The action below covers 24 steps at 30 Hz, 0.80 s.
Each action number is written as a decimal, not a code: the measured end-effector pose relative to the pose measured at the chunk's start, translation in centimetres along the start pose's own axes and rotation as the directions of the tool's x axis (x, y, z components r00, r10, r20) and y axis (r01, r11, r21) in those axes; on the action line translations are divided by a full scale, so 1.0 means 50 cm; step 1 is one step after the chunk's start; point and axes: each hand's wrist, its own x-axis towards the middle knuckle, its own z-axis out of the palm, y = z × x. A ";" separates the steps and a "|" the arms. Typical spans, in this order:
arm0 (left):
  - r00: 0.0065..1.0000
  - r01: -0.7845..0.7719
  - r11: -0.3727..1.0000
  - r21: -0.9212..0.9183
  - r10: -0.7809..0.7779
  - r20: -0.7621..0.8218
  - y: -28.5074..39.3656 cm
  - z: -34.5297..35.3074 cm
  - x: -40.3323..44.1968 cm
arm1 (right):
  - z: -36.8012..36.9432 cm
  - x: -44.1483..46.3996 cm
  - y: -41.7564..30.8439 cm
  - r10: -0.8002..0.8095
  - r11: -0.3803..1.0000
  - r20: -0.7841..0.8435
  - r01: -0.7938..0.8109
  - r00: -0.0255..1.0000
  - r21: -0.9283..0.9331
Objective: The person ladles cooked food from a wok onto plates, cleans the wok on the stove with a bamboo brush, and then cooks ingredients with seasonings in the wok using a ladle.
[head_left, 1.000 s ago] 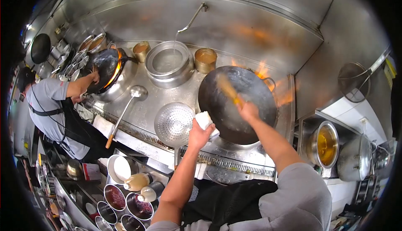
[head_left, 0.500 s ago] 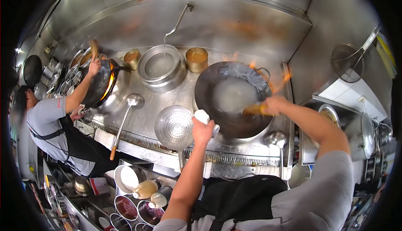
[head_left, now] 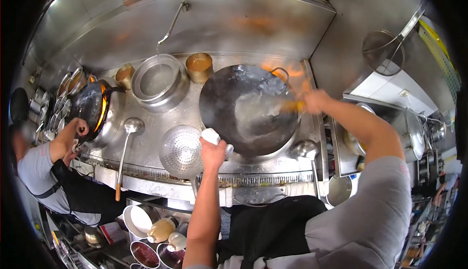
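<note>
Left of the left hand, just beside it, a perforated strainer lay on the steel stove top, in the way of a straight reach to the wooden-ended ladle farther left. A 2nd ladle rested nearer the person than the right hand, close to the wok. Beyond the left hand, 2 tins flanked a wide steel pot under a faucet. Flames showed past the right hand, by the wok's far edge. Well left of the left hand, another person stood at a separate wok.

The wok brush pointed leftward from the right hand into the wok, its long axis roughly crosswise; blur hid its tip amid cloudy water. The wok opened upward between the 2 hands, its loop handle beyond the right hand and slightly left, pointing away.

The right hand was curled closed round the brush, its fingers blurred. The left hand was clenched on a white cloth beside the wok's near-left rim.
</note>
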 end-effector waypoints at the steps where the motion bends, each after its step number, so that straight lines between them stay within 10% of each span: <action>1: 1.000 0.019 1.000 -0.011 -0.019 0.023 -0.002 -0.003 0.002 | -0.036 0.071 -0.003 0.061 0.998 0.037 -0.062 0.997 0.025; 6: 1.000 0.010 0.999 0.032 -0.010 0.010 -0.007 -0.005 0.001 | 0.079 0.182 -0.359 0.167 0.846 -0.248 -0.009 0.954 0.533; 12: 0.997 0.056 0.985 0.161 -0.064 0.048 0.017 -0.016 0.000 | 0.115 0.204 -0.386 0.096 0.856 -0.232 0.038 0.968 0.515; 15: 0.996 0.063 0.984 0.166 -0.072 0.050 0.027 -0.018 -0.004 | 0.096 0.290 -0.446 0.574 0.442 -0.109 -0.195 0.812 0.876; 20: 0.999 0.042 0.994 0.097 -0.045 0.025 0.004 -0.006 -0.002 | 0.150 0.150 -0.467 -0.010 0.541 -0.335 0.287 0.942 0.790; 22: 0.997 0.052 0.993 0.107 -0.057 0.045 0.016 -0.012 -0.004 | 0.152 0.029 -0.344 -0.307 0.680 -0.232 0.383 0.923 0.625; 24: 0.995 0.075 0.989 0.127 -0.082 0.058 0.017 -0.012 -0.001 | 0.031 -0.089 -0.228 -0.230 0.759 0.280 -0.008 0.932 0.651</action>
